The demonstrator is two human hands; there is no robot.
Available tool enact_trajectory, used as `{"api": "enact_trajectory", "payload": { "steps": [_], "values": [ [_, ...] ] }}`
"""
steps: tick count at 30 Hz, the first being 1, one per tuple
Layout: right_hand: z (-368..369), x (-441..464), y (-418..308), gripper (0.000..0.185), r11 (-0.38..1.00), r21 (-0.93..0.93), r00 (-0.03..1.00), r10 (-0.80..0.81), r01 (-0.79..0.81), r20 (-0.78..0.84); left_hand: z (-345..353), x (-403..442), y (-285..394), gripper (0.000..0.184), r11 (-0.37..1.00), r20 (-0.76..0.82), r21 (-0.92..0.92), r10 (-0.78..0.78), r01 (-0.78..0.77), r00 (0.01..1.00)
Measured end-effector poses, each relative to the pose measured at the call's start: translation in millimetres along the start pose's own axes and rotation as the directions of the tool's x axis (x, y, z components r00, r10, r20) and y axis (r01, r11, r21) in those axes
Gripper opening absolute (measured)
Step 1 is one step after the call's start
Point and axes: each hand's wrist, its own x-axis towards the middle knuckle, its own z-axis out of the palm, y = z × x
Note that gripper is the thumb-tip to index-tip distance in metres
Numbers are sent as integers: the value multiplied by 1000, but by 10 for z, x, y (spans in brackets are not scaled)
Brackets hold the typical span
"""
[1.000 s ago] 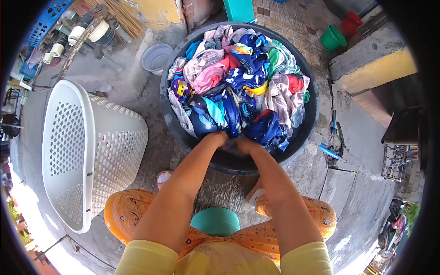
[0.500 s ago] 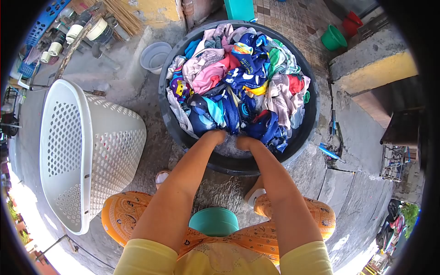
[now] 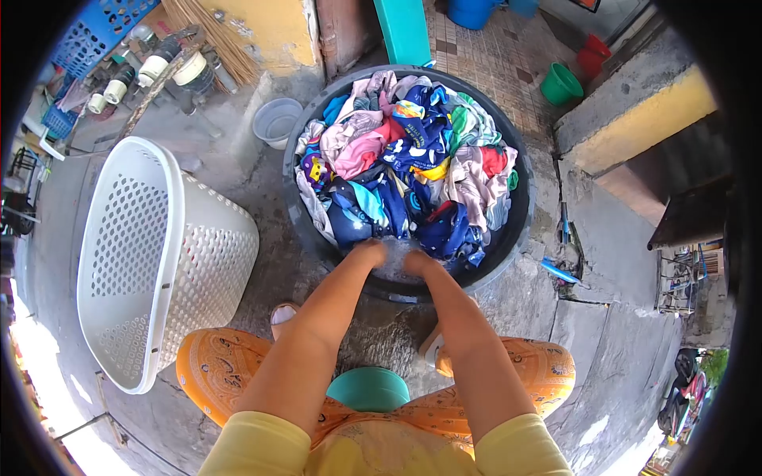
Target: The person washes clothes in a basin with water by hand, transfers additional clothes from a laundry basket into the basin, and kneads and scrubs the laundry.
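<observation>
Where foamy water (image 3: 395,259) obscures them, left hand (image 3: 370,253), right hand (image 3: 416,261), near clothes (image 3: 362,151) in dark tub (image 3: 522,208), openness and hold unclear

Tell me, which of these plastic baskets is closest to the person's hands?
The big white basket, left of the dark tub. Its colour sets it apart; the blue baskets are farther off, at the upper left.

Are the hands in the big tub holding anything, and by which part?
It cannot be told: the left hand and right hand dip into foamy water in the dark tub, and their fingers are hidden.
</observation>
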Motion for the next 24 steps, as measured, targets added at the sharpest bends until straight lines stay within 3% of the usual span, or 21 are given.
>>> {"api": "enact_trajectory", "payload": {
  "steps": [2, 3, 4, 5, 6, 8, 10, 12, 15, 18, 19, 22, 24],
  "values": [
    [-405, -443, -348, 37, 998, 19, 998, 58, -59, 29, -121, -218, 30, 29, 998, -56, -11, 53, -54, 997],
    [-477, -580, -373, 35, 949, 315, 995, 1, 31, -100, -151, -238, -3, 30, 991, -46, -75, 104, -108, 993],
    [-588, -738, -437, 34, 809, 568, 971, -14, 152, -239, -269, -369, 19, 32, 977, -39, -136, 160, -164, 986],
    [-724, -877, -495, 32, 623, 774, 990, -3, 109, -138, -369, -528, 8, 30, 948, -61, -235, 207, -216, 976],
    [-837, -959, -520, 32, 627, 770, 989, -1, 116, -148, -280, -398, -151, 28, 885, -123, -350, 282, -308, 951],
    [-1064, -1076, -544, 29, 409, 901, 968, 131, 144, -214, -469, -565, -169, 26, 671, -72, -730, 115, -131, 991],
    [-1466, -1342, -724, 26, 297, 932, 939, 209, 206, -274, -758, -822, -162, 26, 383, -176, -898, 139, -216, 975],
    [-1826, -1612, -888, 24, 372, 892, 902, 240, 256, -358, -1072, -1037, -105, 28, 381, -296, -866, 134, -325, 946],
    [-2153, -1848, -949, 21, 493, 812, 865, 204, 313, -458, -1482, -1547, 130, 36, 429, -351, -818, 157, -384, 923],
    [-2443, -2111, -1156, 18, 399, 824, 836, 206, 403, -509, -1620, -1591, 124, 36, 386, -456, -804, 88, -452, 886],
    [-2540, -2197, -1239, 18, 398, 823, 834, 207, 406, -511, -1691, -1664, 118, 34, 363, -457, -796, 167, -485, 874],
    [-2841, -2420, -1497, 22, 463, 747, 797, 130, 477, -590, -1839, -1756, 93, 31, 303, -501, -783, 210, -543, 840],
    [-2999, -2541, -1654, 13, 354, 734, 752, 116, 580, -649, -1926, -1902, 104, 33, 254, -529, -775, 237, -578, 815]
  ]
}}
